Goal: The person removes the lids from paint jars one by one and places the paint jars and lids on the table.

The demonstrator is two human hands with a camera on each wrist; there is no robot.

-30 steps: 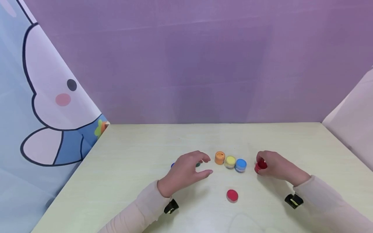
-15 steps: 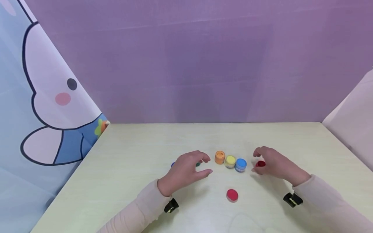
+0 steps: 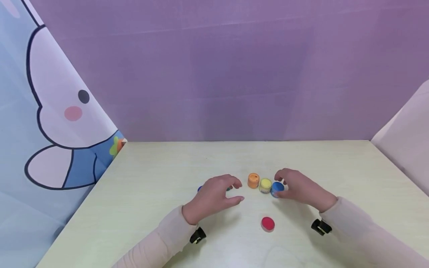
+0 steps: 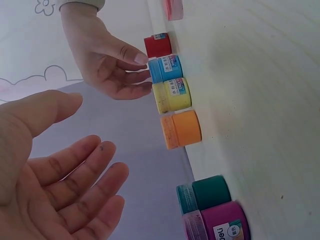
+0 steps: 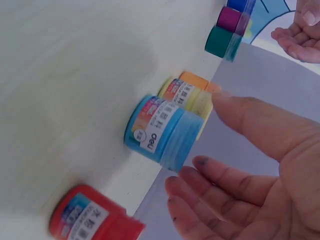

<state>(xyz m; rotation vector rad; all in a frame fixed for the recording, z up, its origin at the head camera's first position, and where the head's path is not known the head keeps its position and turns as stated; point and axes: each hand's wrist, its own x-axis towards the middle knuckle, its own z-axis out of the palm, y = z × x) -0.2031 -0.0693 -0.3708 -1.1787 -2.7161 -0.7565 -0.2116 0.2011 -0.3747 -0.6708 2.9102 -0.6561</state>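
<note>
A purple backdrop fills most of what I see behind the pale table, and a rabbit-printed cloth hangs down the left side. Two long-sleeved arms reach over the tabletop. The left hand hovers with thumb and fingers spread apart, holding nothing, in front of the green jar, the purple jar and the dark blue jar, which stand side by side. The right hand is at the light blue jar, thumb and fingers parted about its top; I can't tell whether the skin meets it. That jar stands upright on the table, between the yellow jar and the red jar, with the orange jar just beyond the yellow one. Smallest of all, a flat red disc, like a lid, lies nearer the person, well apart from both hands.
</note>
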